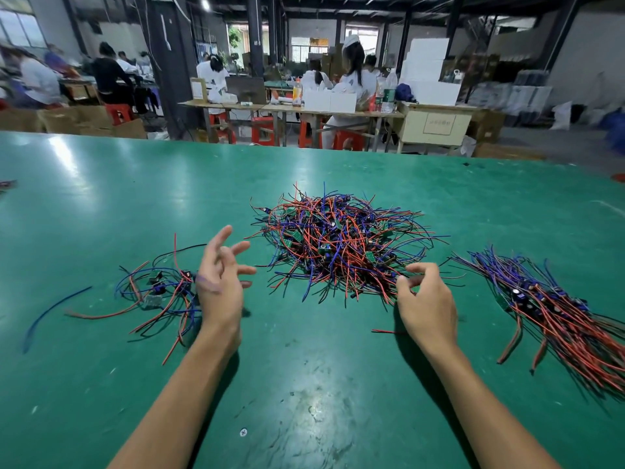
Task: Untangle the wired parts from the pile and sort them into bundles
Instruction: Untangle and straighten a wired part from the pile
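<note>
A tangled pile of small green circuit boards with red, blue and black wires lies on the green table, straight ahead. My left hand hovers left of the pile with fingers spread and holds nothing. Just left of that hand lies a small loose group of wired parts. My right hand is at the pile's near right edge, its thumb and forefinger curled close to the wires there; whether they pinch one is unclear. A larger aligned bundle lies at the right.
A single loose blue wire lies far left, and a short red wire end lies beside my right wrist. Beyond the table's far edge, several seated people work at benches with red stools and boxes.
</note>
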A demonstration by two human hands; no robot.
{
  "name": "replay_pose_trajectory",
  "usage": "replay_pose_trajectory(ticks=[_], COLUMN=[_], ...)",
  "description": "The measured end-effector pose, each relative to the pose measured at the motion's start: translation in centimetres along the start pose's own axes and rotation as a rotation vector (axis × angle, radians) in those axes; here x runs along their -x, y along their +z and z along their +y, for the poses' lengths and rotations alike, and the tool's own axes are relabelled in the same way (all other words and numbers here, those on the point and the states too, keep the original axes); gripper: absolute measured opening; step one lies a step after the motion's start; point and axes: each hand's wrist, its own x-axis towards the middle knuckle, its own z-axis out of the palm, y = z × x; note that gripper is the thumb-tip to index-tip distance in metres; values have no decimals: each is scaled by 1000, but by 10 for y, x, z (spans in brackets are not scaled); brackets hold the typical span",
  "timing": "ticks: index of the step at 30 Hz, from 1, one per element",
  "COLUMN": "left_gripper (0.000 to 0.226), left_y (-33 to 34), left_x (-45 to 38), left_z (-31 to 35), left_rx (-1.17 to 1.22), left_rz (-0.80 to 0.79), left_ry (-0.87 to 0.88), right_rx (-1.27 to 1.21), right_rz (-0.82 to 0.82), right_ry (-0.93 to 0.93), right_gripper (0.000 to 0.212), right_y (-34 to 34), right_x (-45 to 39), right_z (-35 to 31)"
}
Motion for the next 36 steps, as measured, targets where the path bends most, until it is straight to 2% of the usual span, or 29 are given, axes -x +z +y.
replay_pose_trajectory(ticks=[2, 3, 5, 7, 9, 11, 16, 18, 20, 24, 26, 28, 30, 33, 34, 36], left_gripper=[32, 34, 36, 33, 27, 27, 26, 28, 32, 34, 33, 32, 31, 28, 28, 28], left_y=[4, 6, 7, 8, 12, 17, 26, 27, 29, 33, 34, 32, 32, 33, 34, 33], left_x=[2, 3, 6, 10, 16, 23, 41, 45, 48, 54, 56, 56, 56, 56, 56, 55], left_z=[-2, -2, -2, -5, -7, -10, -16, -16, -14, -13, -12, -11, -11, -10, -10, -10], left_rx=[-192, -233, -272, -325, -364, -384, -513, -577, -590, -603, -615, -629, -640, -637, -635, -633], left_rz=[176, 227, 268, 256, 186, 89, -219, -305, -357, -444, -490, -511, -515, -515, -511, -503], left_ry=[232, 293, 339, 371, 415, 453, 507, 559, 567, 579, 580, 585, 576, 545, 536, 522], right_rx=[98, 133, 155, 202, 216, 183, 15, -187, -412, -712, -826, -820, -742, -424, -346, -358], right_rz=[-59, -80, -88, -46, 26, 70, 153, 168, 108, -16, 2, 40, 12, -79, -43, 61], right_ry=[-32, -72, -161, -236, -270, -276, -227, -215, -180, -51, -22, -115, -282, -445, -469, -464], right_gripper=[33, 40, 48, 41, 21, 11, 10, 10, 10, 16, 19, 21, 19, 16, 15, 11], right_y=[1, 2, 5, 8, 9, 9, 6, 4, 2, 2, 0, -4, -10, -15, -15, -15], right_x=[-3, -3, -3, -3, -4, -4, -7, -6, -3, -1, -2, -1, 0, 0, 1, 5], right_z=[4, 4, -1, -5, -7, -5, -6, -13, -19, -26, -29, -29, -24, -20, -20, -21])
